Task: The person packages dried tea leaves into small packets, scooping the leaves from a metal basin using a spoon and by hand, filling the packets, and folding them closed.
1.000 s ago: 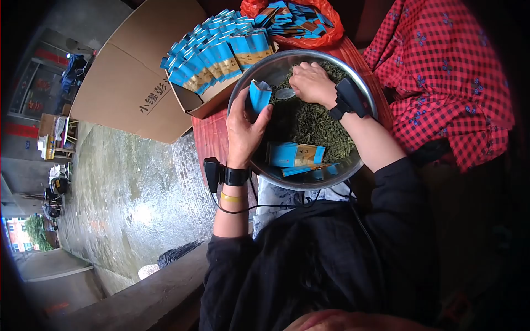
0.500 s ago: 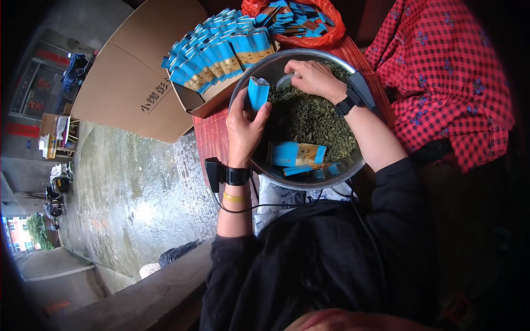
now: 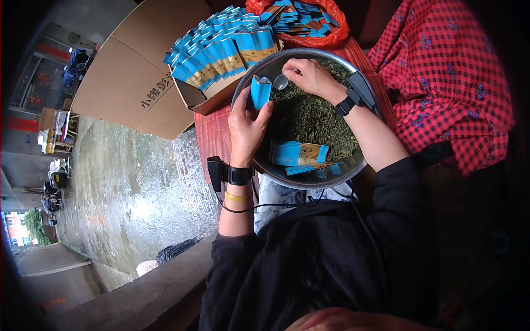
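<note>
My left hand (image 3: 247,128) pinches an opened blue packet (image 3: 260,95) upright at the left rim of a metal basin (image 3: 309,186). Loose dried green tea leaves (image 3: 317,118) fill much of the basin. Over them, my right hand (image 3: 312,76) is closed on a spoon (image 3: 280,83), whose round bowl is beside the packet's mouth. Most of the spoon's handle is hidden by my fingers. Several flat blue-and-gold packets (image 3: 300,154) lie inside the basin at its near side.
Beyond the basin, a cardboard box (image 3: 207,103) holds rows of upright blue-and-gold packets (image 3: 221,52). A red plastic bag (image 3: 337,36) with more packets stands beside it on the red wooden table (image 3: 212,132). A large cardboard flap (image 3: 127,71) rises at left; red checked cloth (image 3: 441,83) hangs at right.
The spoon has moved left, out of the shade of my right fingers, and its bowl now shows close to the packet. My left hand keeps hold of the packet, nearly unmoved.
</note>
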Available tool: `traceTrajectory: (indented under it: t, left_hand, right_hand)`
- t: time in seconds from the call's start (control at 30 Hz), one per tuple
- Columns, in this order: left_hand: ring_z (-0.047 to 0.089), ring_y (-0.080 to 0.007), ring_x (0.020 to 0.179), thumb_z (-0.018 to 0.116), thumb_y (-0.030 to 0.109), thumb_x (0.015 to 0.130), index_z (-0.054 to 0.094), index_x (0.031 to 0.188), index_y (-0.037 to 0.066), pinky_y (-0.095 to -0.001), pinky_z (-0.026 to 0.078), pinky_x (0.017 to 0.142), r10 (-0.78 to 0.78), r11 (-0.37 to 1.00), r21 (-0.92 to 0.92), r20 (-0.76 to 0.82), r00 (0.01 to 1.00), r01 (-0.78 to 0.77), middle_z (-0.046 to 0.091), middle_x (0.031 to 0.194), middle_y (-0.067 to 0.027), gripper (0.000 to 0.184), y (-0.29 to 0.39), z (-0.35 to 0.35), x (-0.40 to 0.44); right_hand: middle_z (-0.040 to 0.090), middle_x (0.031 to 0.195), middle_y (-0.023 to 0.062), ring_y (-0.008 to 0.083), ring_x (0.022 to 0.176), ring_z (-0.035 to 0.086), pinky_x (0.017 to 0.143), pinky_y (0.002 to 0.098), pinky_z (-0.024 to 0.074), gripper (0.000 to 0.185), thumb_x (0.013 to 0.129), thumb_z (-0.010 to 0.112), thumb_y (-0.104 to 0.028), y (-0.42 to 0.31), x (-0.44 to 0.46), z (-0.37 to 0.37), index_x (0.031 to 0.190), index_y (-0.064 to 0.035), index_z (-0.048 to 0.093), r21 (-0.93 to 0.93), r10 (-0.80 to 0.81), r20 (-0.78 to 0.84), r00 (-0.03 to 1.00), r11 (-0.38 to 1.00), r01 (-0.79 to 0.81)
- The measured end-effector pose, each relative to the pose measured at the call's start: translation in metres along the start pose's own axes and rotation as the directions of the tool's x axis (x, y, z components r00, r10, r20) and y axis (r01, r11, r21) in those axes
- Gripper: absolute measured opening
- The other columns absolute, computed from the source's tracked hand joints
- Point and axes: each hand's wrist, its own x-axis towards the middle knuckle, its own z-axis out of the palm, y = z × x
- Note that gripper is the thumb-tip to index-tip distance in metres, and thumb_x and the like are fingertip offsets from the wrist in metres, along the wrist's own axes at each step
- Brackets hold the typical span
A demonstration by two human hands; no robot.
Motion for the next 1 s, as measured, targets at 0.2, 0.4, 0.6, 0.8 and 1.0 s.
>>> traceTrajectory:
  t: [0.2, 0.4, 0.6, 0.8, 1.0]
  left_hand:
    - [0.049, -0.0084, 0.06, 0.076, 0.018, 0.082, 0.059, 0.118, 0.0, -0.0257, 0.043, 0.055, 0.026, 0.999, 0.02, -0.016, 1.0, -0.026, 0.055, 0.069, -0.003, 0.044, -0.001, 0.001, 0.0]
    - [0.05, -0.0091, 0.061, 0.076, 0.018, 0.082, 0.059, 0.119, 0.0, -0.0264, 0.044, 0.056, 0.002, 1.0, 0.029, 0.015, 1.0, -0.002, 0.057, 0.07, -0.0039, 0.045, 0.003, -0.001, 0.0]
    - [0.053, -0.01, 0.065, 0.075, 0.018, 0.082, 0.058, 0.121, 0.0, -0.0266, 0.045, 0.059, 0.001, 1.0, 0.014, 0.052, 0.999, -0.002, 0.059, 0.075, -0.0048, 0.046, 0.004, -0.001, 0.0]
    - [0.057, -0.0132, 0.073, 0.076, 0.017, 0.082, 0.057, 0.123, 0.0, -0.0282, 0.048, 0.067, 0.015, 1.0, 0.017, 0.072, 0.997, -0.016, 0.062, 0.086, -0.0082, 0.049, 0.0, 0.001, -0.002]
    - [0.063, -0.0256, 0.089, 0.077, 0.019, 0.08, 0.056, 0.125, -0.001, -0.0346, 0.051, 0.079, 0.054, 0.997, 0.05, 0.107, 0.993, -0.059, 0.064, 0.105, -0.0168, 0.054, -0.01, 0.004, -0.001]
  right_hand:
    - [0.068, 0.086, 0.0141, 0.0363, 0.085, 0.066, 0.074, 0.0439, 0.0513, 0.027, 0.091, 0.055, -0.029, 0.01, -0.001, 0.018, 0.097, -0.0048, 0.065, -0.077, -0.089, 0.063, 0.994, 0.993, 0.094]
    - [0.063, 0.067, 0.0052, 0.0122, 0.064, 0.061, 0.061, 0.0295, 0.0485, 0.038, 0.097, 0.051, -0.036, 0.008, 0.008, 0.011, 0.089, -0.0018, 0.065, 0.196, 0.075, 0.17, 0.983, 0.975, -0.108]
    - [0.056, 0.061, 0.0015, 0.0103, 0.054, 0.054, 0.052, 0.0255, 0.0455, 0.04, 0.099, 0.049, -0.037, 0.007, 0.009, 0.008, 0.082, -0.0033, 0.062, 0.339, 0.113, 0.161, 0.98, 0.927, -0.162]
    - [0.053, 0.058, -0.0007, 0.007, 0.051, 0.05, 0.048, 0.0221, 0.0405, 0.04, 0.1, 0.048, -0.036, 0.002, 0.014, -0.014, 0.079, -0.0043, 0.06, 0.557, 0.157, -0.083, 0.984, 0.826, -0.085]
    - [0.054, 0.061, -0.0005, 0.0058, 0.057, 0.054, 0.053, 0.022, 0.0435, 0.034, 0.1, 0.051, -0.03, -0.021, 0.008, -0.016, 0.081, -0.0034, 0.062, 0.614, 0.088, -0.228, 0.97, 0.786, 0.073]
